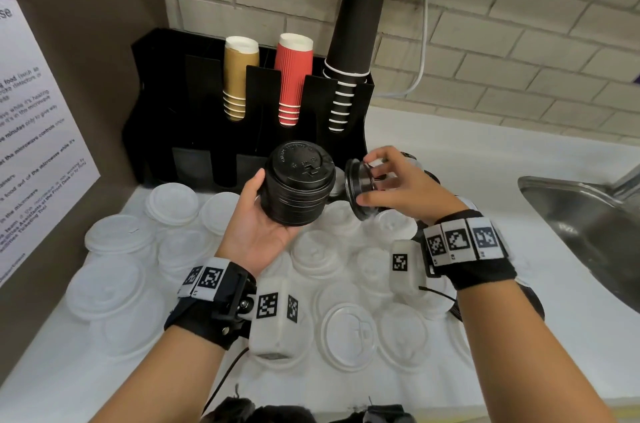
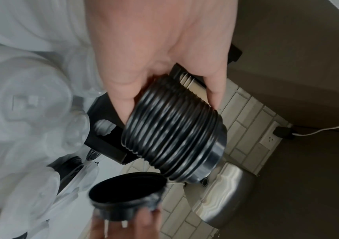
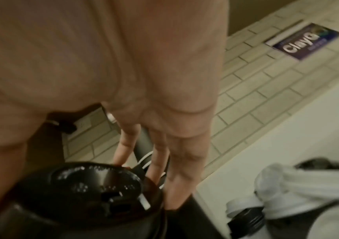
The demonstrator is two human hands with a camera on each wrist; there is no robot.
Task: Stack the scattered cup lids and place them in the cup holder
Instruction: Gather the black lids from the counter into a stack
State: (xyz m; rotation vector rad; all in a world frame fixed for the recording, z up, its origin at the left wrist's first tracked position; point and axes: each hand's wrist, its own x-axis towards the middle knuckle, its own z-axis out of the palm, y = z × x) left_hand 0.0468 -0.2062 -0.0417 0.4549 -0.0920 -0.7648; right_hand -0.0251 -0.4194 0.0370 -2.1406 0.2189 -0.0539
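My left hand (image 1: 258, 214) grips a tall stack of black lids (image 1: 298, 183), held above the counter in front of the cup holder (image 1: 194, 131); the stack's ribbed side (image 2: 172, 129) fills the left wrist view. Just right of it, my right hand (image 1: 388, 180) pinches one or two black lids (image 1: 358, 185) on edge, tilted toward the stack. That lid's underside (image 2: 127, 189) and its top (image 3: 95, 186) show in the wrist views. The black holder carries tan, red and black paper cups in its upper slots.
Several white lids (image 1: 311, 256) lie scattered on the white counter (image 1: 467, 152) under both hands. More black lids (image 3: 246, 221) sit at the right. A steel sink (image 1: 581, 221) is on the right, a brown wall with a poster (image 1: 38, 152) on the left.
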